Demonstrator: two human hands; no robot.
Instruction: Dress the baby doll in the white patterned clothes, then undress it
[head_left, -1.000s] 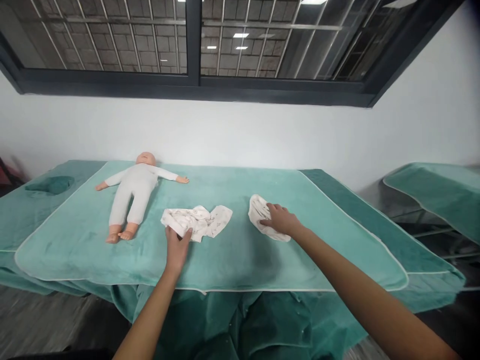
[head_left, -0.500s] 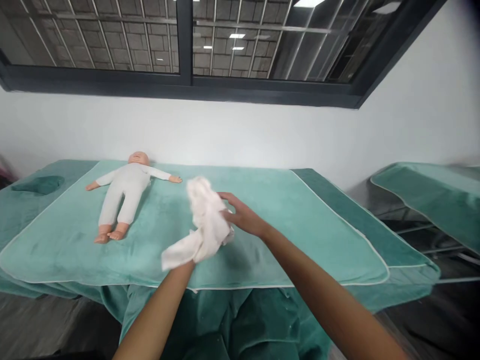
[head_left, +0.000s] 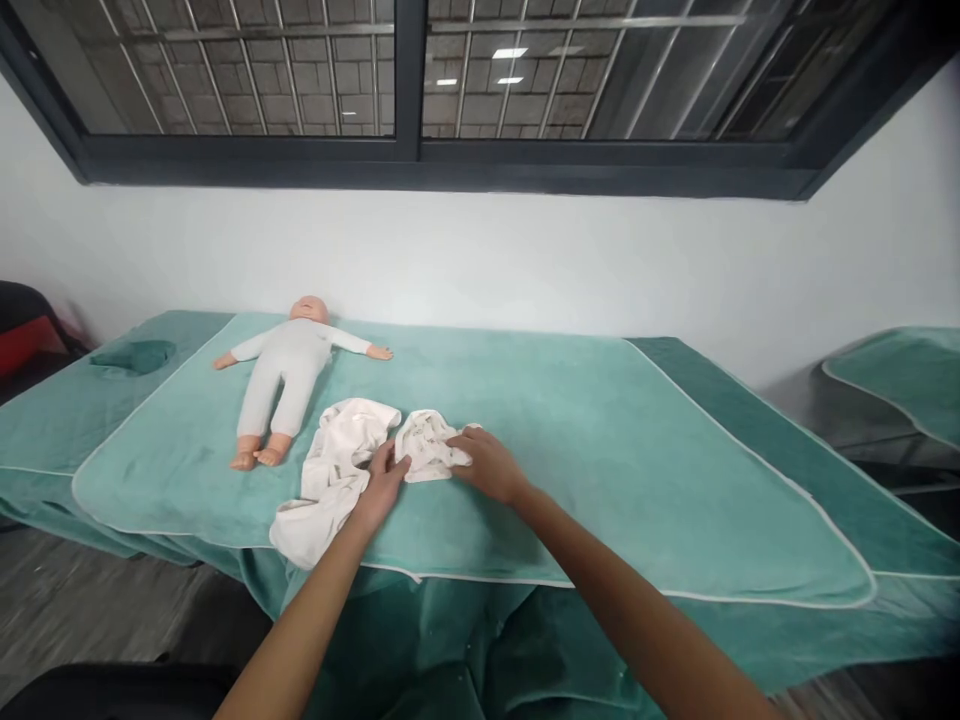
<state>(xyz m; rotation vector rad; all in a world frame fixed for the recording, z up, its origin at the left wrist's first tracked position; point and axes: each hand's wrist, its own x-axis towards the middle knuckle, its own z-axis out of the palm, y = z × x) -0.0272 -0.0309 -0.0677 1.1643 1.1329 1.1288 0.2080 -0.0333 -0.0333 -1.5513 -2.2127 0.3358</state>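
Patterned cloth lies bunched on the green cover, your right hand pinching its right side; whether your left hand grips too, I can't tell. Your left wrist could drag the white cloth off the edge.

Fairly bright, even light washes the wall below the window; its dim panes catch small, glaring reflections. Farther below the window, soft shadows mark the bed and the floor looks smeared. Wide-angle distortion stretches the window's ends.
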